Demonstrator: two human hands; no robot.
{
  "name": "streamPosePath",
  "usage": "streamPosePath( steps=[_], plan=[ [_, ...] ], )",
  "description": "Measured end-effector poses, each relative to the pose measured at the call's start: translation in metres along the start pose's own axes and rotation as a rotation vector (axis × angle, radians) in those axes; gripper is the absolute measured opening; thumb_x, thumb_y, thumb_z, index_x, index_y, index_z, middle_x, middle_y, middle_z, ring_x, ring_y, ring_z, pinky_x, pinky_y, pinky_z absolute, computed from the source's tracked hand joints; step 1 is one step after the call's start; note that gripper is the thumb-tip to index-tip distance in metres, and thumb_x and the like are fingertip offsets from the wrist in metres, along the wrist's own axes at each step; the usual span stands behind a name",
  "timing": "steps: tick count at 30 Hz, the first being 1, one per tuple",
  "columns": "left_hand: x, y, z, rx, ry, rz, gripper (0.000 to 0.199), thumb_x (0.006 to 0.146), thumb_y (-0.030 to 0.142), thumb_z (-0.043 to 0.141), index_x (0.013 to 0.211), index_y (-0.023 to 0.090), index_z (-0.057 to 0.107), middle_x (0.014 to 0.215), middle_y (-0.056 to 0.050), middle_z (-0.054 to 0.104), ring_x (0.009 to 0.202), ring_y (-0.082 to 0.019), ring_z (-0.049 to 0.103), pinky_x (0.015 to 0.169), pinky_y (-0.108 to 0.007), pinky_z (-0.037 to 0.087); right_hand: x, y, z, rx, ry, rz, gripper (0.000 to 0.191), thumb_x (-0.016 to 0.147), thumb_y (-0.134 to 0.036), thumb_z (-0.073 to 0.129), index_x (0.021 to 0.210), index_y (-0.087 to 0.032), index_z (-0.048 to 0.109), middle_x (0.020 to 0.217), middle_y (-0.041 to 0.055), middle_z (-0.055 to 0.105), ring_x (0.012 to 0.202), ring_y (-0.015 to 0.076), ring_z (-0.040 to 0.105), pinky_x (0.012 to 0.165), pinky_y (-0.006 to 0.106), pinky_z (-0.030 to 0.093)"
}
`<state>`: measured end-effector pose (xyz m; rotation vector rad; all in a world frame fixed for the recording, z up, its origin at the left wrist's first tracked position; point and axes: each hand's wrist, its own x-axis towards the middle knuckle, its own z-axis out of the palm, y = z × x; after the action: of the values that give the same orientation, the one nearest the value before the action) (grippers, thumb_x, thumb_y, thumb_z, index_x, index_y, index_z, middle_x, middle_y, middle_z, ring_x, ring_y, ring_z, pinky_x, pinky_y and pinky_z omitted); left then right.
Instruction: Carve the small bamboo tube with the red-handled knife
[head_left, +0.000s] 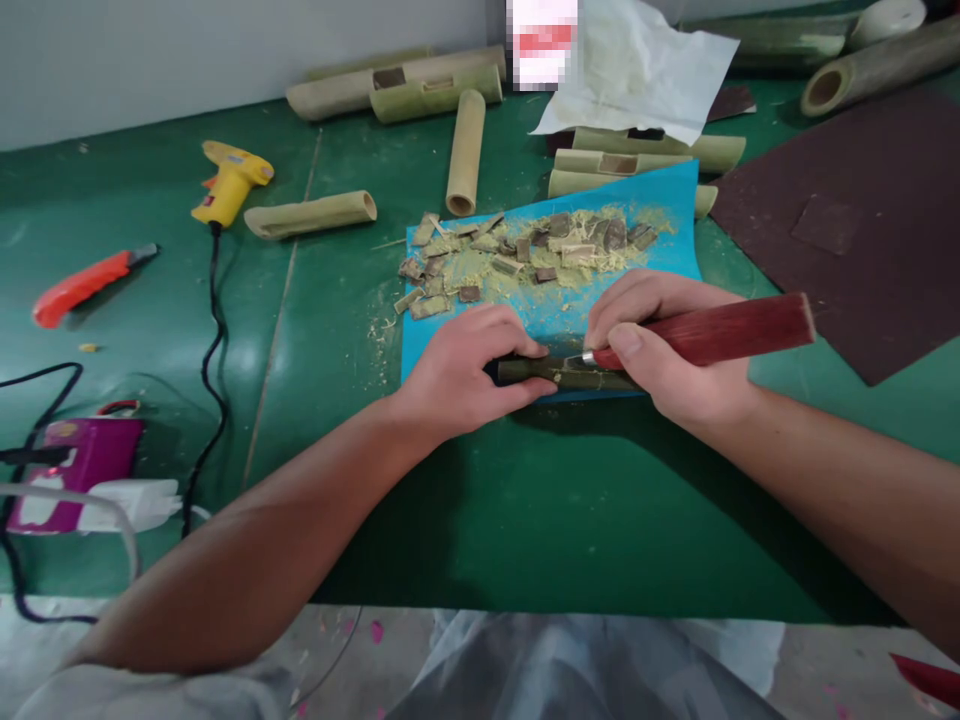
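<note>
Stretching rightward from the left fingers [517,338] clamped near its end, the dark bamboo piece [571,377] lies crosswise beneath the tip of the red-handled tool [724,332] gripped in the right fingers [628,344].

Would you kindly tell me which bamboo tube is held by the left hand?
The slim dark bamboo tube over the blue rectangular sheet, beneath the red-handled tool; the other bamboo tubes lie untouched, farther back.

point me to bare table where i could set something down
Bare green table: between blue sheet and near edge; also between glue-gun cord and sheet. Crowded: the sheet's far half, under bamboo chips; the far side, with bamboo tubes.
</note>
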<state>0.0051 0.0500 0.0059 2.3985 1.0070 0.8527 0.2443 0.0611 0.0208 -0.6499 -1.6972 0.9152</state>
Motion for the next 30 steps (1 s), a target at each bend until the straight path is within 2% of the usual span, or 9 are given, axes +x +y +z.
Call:
streamPosePath(
  steps=[9, 15, 19, 22, 27, 30],
  plan=[
    [0.0007, 0.0003, 0.0, -0.016, -0.005, -0.002, 0.02, 0.092, 0.035, 0.084, 0.096, 0.019, 0.074, 0.09, -0.004, 0.075, 0.082, -0.018, 0.07, 0.079, -0.034, 0.055, 0.0011, -0.0009, -0.0017, 0.008, -0.049, -0.015, 0.027, 0.099, -0.033, 0.072, 0.073, -0.027, 0.067, 0.073, 0.0013, 0.072, 0.069, 0.0182, 0.069, 0.065, 0.036, 0.056],
    [0.0002, 0.0004, -0.0006, -0.025, -0.013, -0.019, 0.021, 0.093, 0.04, 0.081, 0.096, 0.02, 0.074, 0.091, -0.004, 0.076, 0.082, -0.018, 0.07, 0.079, -0.034, 0.055, 0.0033, -0.0038, 0.0008, 0.032, -0.06, -0.066, 0.031, 0.097, -0.03, 0.071, 0.068, -0.027, 0.064, 0.07, 0.0014, 0.07, 0.066, 0.0188, 0.067, 0.062, 0.036, 0.056],
    [0.0002, -0.0004, 0.0004, -0.019, -0.007, -0.024, 0.021, 0.092, 0.039, 0.083, 0.098, 0.02, 0.075, 0.093, -0.005, 0.077, 0.085, -0.019, 0.072, 0.082, -0.035, 0.056, -0.0005, 0.0002, -0.0002, 0.045, 0.036, -0.087, 0.031, 0.099, -0.03, 0.069, 0.068, -0.025, 0.064, 0.067, -0.0001, 0.066, 0.059, 0.0155, 0.061, 0.055, 0.033, 0.05],
    [0.0004, -0.0008, 0.0008, -0.02, -0.005, -0.02, 0.021, 0.091, 0.039, 0.084, 0.099, 0.02, 0.076, 0.093, -0.005, 0.077, 0.086, -0.019, 0.072, 0.082, -0.035, 0.057, -0.0034, 0.0016, -0.0009, 0.041, 0.086, -0.062, 0.032, 0.101, -0.032, 0.067, 0.07, -0.026, 0.066, 0.068, 0.0011, 0.066, 0.063, 0.0181, 0.063, 0.058, 0.036, 0.052],
    [0.0001, 0.0001, 0.0, -0.015, -0.005, -0.012, 0.02, 0.092, 0.038, 0.083, 0.097, 0.02, 0.075, 0.092, -0.005, 0.076, 0.084, -0.019, 0.071, 0.081, -0.035, 0.057, -0.0014, -0.0014, -0.0006, 0.014, -0.024, -0.033, 0.029, 0.101, -0.034, 0.069, 0.073, -0.028, 0.067, 0.072, 0.0021, 0.07, 0.069, 0.0206, 0.068, 0.063, 0.039, 0.055],
    [0.0001, 0.0009, 0.0, -0.024, -0.01, -0.018, 0.02, 0.092, 0.037, 0.082, 0.097, 0.019, 0.075, 0.091, -0.005, 0.076, 0.083, -0.019, 0.071, 0.08, -0.036, 0.056, -0.0002, -0.0007, -0.0009, 0.001, -0.037, -0.031, 0.03, 0.101, -0.034, 0.069, 0.072, -0.027, 0.065, 0.072, 0.0017, 0.07, 0.07, 0.0196, 0.068, 0.064, 0.038, 0.055]
  ],
)
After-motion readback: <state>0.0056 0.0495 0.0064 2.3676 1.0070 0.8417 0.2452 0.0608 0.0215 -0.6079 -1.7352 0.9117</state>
